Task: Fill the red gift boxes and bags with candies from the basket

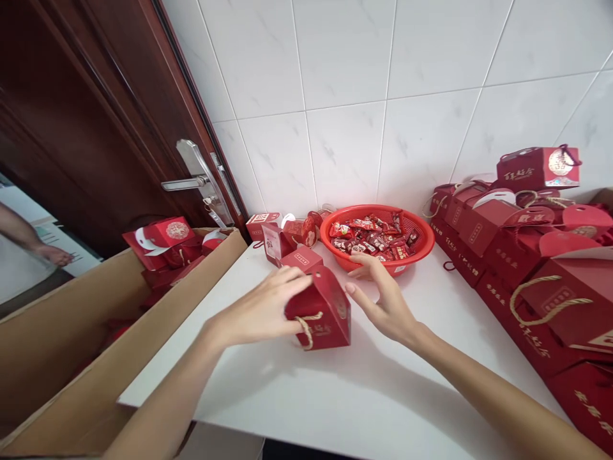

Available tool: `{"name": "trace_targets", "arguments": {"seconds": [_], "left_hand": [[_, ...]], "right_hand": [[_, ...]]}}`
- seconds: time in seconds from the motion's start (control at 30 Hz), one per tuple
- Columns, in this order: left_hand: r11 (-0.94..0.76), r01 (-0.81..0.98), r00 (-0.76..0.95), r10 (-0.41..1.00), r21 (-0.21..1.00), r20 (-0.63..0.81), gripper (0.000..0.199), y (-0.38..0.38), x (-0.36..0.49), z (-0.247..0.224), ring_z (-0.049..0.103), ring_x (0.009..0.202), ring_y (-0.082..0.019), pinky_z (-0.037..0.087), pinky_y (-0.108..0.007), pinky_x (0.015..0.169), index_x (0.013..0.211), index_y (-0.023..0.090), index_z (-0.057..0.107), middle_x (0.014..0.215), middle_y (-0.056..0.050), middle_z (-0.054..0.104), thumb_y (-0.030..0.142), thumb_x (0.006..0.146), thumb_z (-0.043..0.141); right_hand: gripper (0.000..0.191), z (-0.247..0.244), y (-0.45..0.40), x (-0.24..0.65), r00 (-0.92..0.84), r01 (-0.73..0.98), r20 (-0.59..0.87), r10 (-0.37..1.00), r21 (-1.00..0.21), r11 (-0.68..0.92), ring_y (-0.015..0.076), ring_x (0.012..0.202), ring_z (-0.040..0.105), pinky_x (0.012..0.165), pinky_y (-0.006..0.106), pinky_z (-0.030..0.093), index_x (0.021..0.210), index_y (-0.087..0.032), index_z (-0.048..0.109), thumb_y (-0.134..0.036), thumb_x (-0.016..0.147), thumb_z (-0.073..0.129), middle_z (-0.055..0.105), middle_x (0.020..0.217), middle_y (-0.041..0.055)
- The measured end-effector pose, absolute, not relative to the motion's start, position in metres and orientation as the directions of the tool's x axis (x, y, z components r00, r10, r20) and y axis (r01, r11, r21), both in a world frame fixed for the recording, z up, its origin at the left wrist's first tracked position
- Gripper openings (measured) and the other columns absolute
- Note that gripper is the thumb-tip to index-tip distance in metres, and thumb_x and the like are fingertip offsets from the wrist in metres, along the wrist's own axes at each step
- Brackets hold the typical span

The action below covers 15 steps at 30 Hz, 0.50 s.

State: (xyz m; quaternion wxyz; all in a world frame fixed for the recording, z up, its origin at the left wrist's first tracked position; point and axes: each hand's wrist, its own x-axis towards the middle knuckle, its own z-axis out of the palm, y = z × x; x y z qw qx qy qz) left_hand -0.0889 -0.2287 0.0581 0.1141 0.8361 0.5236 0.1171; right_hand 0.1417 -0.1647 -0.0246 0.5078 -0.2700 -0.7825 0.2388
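A red gift box [330, 319] with gold lettering and a beige rope handle stands on the white table [287, 396]. My left hand [268, 306] holds it from the left, thumb low near the rope and fingers along the upper edge. To the right of the box, my right hand [383, 300] is raised with thumb and fingers apart and nothing between them. Behind that hand sits a red plastic basket [421, 246] of wrapped candies [378, 239]. More red boxes [299, 259] stand just behind the held one.
Many red boxes [507, 255] are stacked along the right side. A cardboard carton [201, 275] with red boxes inside stands on the left, by a dark door [96, 96]. Behind the table is a tiled wall [345, 153]. Another person's hand [56, 255] shows at far left.
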Motion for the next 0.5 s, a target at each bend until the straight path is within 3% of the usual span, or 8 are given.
{"name": "trace_targets", "arguments": {"seconds": [0.1,0.23,0.33,0.5], "left_hand": [[-0.572,0.815,0.554,0.817,0.099,0.158,0.052,-0.219,-0.059,0.040,0.053,0.098,-0.025,0.049,-0.036,0.085,0.129,0.021,0.057,0.104,-0.008,0.057,0.014,0.078,0.064],[-0.701,0.713,0.685,0.689,-0.019,0.238,0.041,-0.209,-0.040,0.016,0.050,0.092,-0.023,0.048,-0.035,0.082,0.117,0.018,0.061,0.098,-0.007,0.055,0.008,0.078,0.061],[-0.746,0.663,0.715,0.607,-0.061,0.348,0.025,-0.206,-0.038,0.008,0.050,0.090,-0.021,0.046,-0.034,0.082,0.102,0.018,0.064,0.093,-0.006,0.058,0.006,0.081,0.058],[-0.752,0.645,0.720,0.541,-0.133,0.436,0.023,-0.209,-0.045,0.007,0.051,0.081,-0.017,0.042,-0.033,0.079,0.093,0.020,0.067,0.085,-0.003,0.062,0.003,0.083,0.055]], "right_hand": [[0.034,-0.010,-0.163,0.151,-0.349,0.211,0.674,0.652,-0.621,0.755,0.0217,0.109,0.063,0.094,0.039,0.054,0.128,-0.024,0.053,-0.036,0.096,0.054,0.053,0.137,0.0120],[0.022,-0.002,-0.154,0.167,-0.498,0.298,0.609,0.617,-0.549,0.781,0.0258,0.124,0.055,0.100,0.041,0.049,0.108,-0.022,0.067,-0.036,0.093,0.059,0.058,0.129,0.0114],[0.018,0.001,-0.148,0.178,-0.647,0.344,0.458,0.609,-0.537,0.770,0.0245,0.109,0.062,0.090,0.038,0.052,0.091,-0.020,0.072,-0.031,0.093,0.058,0.062,0.119,0.0113],[0.024,0.015,-0.144,0.192,-0.755,0.381,0.284,0.591,-0.545,0.747,0.0204,0.094,0.065,0.077,0.030,0.051,0.071,-0.017,0.071,-0.018,0.089,0.055,0.066,0.115,0.0098]]}}
